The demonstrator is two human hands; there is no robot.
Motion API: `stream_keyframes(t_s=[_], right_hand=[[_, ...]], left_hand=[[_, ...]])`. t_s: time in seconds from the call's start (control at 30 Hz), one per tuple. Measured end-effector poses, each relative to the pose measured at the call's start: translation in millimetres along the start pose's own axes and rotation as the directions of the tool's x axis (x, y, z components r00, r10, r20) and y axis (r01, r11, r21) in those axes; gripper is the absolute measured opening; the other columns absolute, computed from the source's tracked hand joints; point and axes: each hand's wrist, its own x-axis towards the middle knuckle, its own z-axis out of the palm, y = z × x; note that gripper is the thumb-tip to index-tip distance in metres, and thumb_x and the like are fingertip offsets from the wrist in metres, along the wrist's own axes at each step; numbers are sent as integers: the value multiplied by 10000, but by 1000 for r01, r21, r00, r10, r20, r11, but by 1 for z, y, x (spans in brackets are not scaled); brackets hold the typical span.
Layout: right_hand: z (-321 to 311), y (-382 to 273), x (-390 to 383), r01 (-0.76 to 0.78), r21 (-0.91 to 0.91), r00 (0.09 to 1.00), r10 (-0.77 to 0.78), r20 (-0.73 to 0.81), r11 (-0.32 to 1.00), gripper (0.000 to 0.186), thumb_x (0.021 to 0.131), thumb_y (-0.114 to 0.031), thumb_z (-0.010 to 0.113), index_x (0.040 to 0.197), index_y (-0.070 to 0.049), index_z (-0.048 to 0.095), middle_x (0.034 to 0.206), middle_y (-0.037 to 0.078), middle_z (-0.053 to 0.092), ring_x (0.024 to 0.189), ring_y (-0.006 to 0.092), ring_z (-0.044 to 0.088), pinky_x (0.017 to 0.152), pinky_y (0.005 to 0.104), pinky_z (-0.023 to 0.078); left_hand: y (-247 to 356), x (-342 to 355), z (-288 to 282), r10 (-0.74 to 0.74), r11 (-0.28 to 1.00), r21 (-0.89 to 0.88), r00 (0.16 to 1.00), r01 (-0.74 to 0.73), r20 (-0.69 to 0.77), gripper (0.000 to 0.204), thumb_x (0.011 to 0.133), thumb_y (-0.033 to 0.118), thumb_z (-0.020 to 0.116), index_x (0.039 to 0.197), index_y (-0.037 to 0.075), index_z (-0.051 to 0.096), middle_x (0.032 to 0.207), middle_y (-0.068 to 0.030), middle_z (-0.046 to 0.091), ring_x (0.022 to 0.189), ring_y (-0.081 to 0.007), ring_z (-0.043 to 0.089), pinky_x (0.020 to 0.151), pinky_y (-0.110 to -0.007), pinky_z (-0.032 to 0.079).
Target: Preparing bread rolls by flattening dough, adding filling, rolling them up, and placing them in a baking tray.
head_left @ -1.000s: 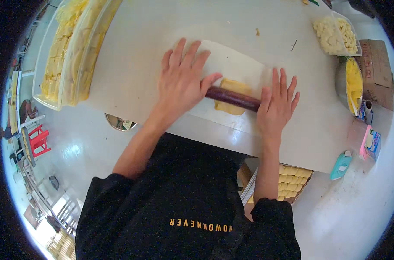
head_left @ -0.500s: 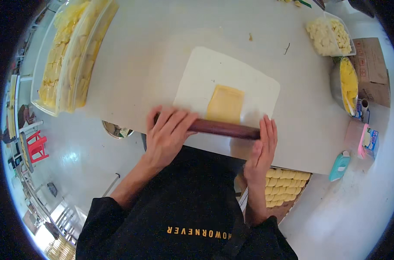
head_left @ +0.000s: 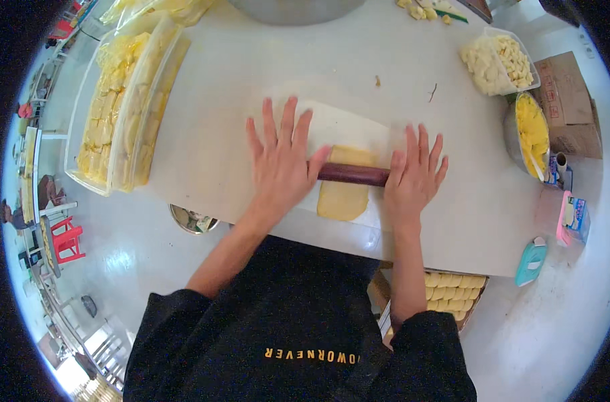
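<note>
A dark reddish-brown rolling pin lies crosswise over a flat yellow sheet of dough, which shows on both sides of it. Under the dough is a white board on the table. My left hand rests over the pin's left end, its fingers stretched out and spread forward. At the other end my right hand presses its palm on the pin, fingers also straight and apart. Both hands hide the ends of the pin. Neither hand is wrapped round it.
Clear tubs of yellow dough pieces stand at the left. To the right are a tub of pale pieces, a metal bowl of yellow filling, cardboard boxes and a teal packet. A tray of dough pieces sits below the table edge.
Both hands and the rolling pin have moved forward, away from my body, over the dough. The fingers, earlier bent over the pin, are now stretched out. The whole view has shifted slightly.
</note>
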Motion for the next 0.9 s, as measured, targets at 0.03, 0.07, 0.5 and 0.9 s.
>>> stream_keyframes(t_s=[0.03, 0.07, 0.5, 0.9], right_hand=[[-6, 1, -23, 29, -4, 998, -29, 47, 1000, 450, 1051, -307, 320, 1381, -78, 523, 1477, 96, 463, 1441, 364, 277, 1173, 531, 150], [-13, 3, -44, 51, -5, 995, -51, 85, 999, 434, 1049, -286, 333, 1353, -65, 551, 1453, 110, 486, 1427, 375, 299, 1173, 505, 176], [-8, -9, -42, 101, 21, 994, -102, 38, 995, 408, 1028, -283, 393, 1320, -55, 564, 1408, 91, 521, 1385, 348, 369, 1157, 534, 212], [-32, 99, 38, -267, 751, 869, 488, -84, 604, 278, 956, -215, 619, 1192, -68, 613, 1023, 75, 636, 874, 135, 621, 777, 303, 521]], left_hand=[[5, -21, -5, 15, 1000, -17, 1000, -15, -25, 544, 946, 428, 553, 1336, 49, 527, 1495, -137, 411, 1415, -426, 299, 1126, -632, 188], [6, -41, -10, 41, 998, -55, 999, -40, 30, 544, 930, 429, 574, 1325, 56, 540, 1468, -133, 441, 1401, -406, 328, 1125, -612, 205], [-15, -39, -6, 127, 990, 43, 987, -132, 101, 550, 934, 456, 551, 1363, 114, 528, 1470, -103, 445, 1401, -364, 337, 1112, -655, 195], [-17, 43, 1, 383, 886, -319, 918, -336, 98, 357, 841, 272, 695, 1163, 126, 648, 1036, -78, 598, 981, -284, 580, 863, -425, 472]])
